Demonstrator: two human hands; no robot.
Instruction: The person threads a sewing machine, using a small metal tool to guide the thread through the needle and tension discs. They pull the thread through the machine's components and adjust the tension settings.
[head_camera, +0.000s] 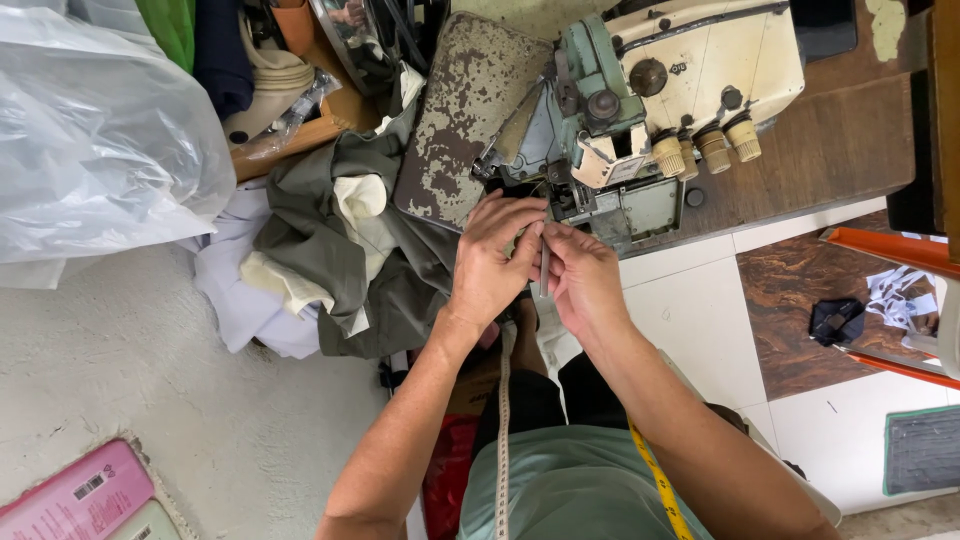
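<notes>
I see both hands meeting at the front of the overlock sewing machine (640, 110), which stands on the wooden desk (850, 150). My left hand (492, 262) is curled, fingers pinched on a narrow strip of pale cloth (541, 262) just below the needle area. My right hand (583, 275) is closed on the same strip from the other side, fingertips touching the left's. The strip's long axis runs away from my body, straight up toward the machine's presser foot; its far end is hidden by the fingers. Both hands are equally near the strip; the left sits slightly closer to the machine. To the left, olive-grey fabric (330, 240) is heaped beside the worn metal side plate (460, 120). A yellow measuring tape (655, 480) hangs over my shoulder.
</notes>
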